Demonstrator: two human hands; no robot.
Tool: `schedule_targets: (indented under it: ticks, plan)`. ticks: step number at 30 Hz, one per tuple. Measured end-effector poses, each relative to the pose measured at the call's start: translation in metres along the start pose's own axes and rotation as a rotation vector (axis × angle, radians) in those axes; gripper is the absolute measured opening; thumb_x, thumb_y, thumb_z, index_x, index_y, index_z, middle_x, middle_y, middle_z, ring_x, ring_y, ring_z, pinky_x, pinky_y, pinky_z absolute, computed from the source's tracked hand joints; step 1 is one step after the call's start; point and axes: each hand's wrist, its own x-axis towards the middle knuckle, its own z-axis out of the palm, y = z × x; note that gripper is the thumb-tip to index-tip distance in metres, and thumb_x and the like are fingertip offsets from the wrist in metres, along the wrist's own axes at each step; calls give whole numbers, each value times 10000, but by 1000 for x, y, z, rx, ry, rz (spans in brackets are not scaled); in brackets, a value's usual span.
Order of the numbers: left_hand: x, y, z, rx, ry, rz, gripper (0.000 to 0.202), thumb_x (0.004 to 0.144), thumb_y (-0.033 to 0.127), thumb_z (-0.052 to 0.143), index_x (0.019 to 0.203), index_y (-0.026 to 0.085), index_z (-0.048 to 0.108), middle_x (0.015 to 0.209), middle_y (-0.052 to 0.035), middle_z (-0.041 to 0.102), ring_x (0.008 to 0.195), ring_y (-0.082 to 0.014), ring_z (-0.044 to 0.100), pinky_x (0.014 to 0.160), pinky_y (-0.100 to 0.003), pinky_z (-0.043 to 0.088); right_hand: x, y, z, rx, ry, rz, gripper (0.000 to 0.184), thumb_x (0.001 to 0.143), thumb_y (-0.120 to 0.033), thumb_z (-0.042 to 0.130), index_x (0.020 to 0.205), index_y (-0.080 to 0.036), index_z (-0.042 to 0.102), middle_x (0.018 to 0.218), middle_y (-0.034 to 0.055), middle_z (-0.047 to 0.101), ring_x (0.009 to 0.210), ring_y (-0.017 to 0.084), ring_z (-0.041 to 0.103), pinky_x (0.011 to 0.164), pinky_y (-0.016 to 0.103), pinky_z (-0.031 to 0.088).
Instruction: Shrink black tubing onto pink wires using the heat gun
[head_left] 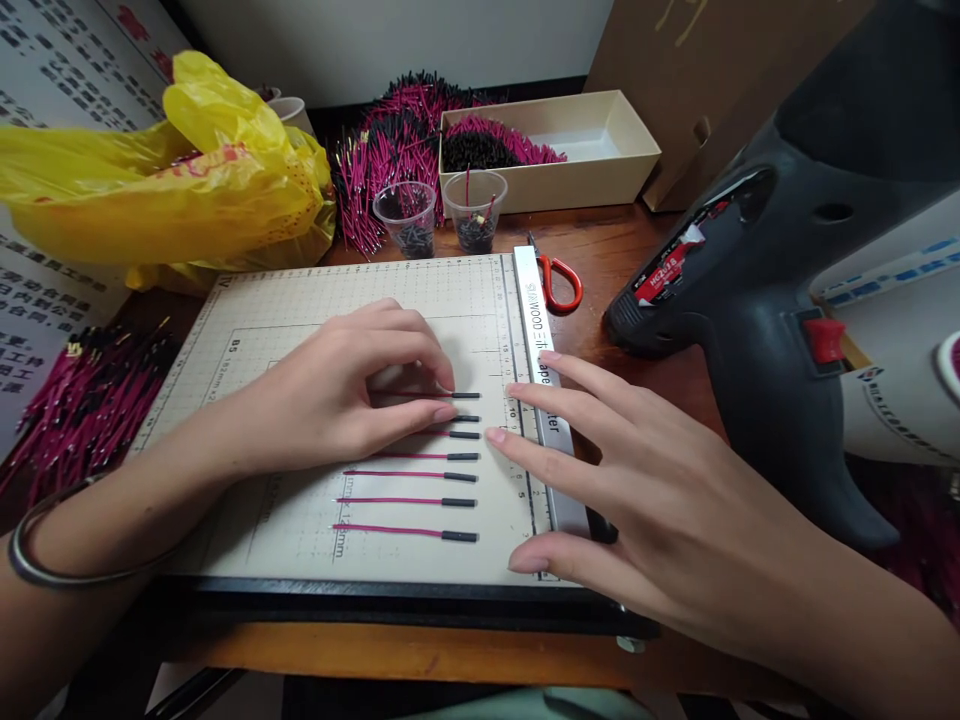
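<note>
Wires (390,528) lie beside and under the left hand (352,385), thumb and forefinger curled at the farthest; whether pinching, I can't tell. The right hand (645,465) is spread over the metal rail (529,300). Probably light and bendy, easiest held by their black sleeves (459,537), the wires run left-right across the cutting board (300,300), sleeves rightward.

The wires (405,501) are magenta with black sleeves (458,503), the black-gridded board (405,562) is cream, the bag (232,205) yellow.

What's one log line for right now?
left hand: at farthest wires, grip unclear; right hand: spread over metal bar; board: wires lined up
</note>
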Motion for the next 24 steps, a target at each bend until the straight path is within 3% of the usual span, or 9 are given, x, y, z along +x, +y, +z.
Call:
schedule_targets:
  ticks: [11,24]
  plan:
    - [1,1,-3,-6,-50,-8,168,937,342,671,906,180,702,904,-17,684,866,-162,588,787,-276,443,1,0,1,5,-2,-16,506,968,-566,512,1260,-188,679,1356,145,626,1373,402,512,979,635,567]
    - [2,1,-2,-51,-24,-38,158,920,337,679,883,186,705,882,-8,681,853,-152,602,792,-261,441,0,0,4,-25,14,-35,527,971,-590,472,1261,-187,650,1343,147,621,1356,401,518,963,621,580]
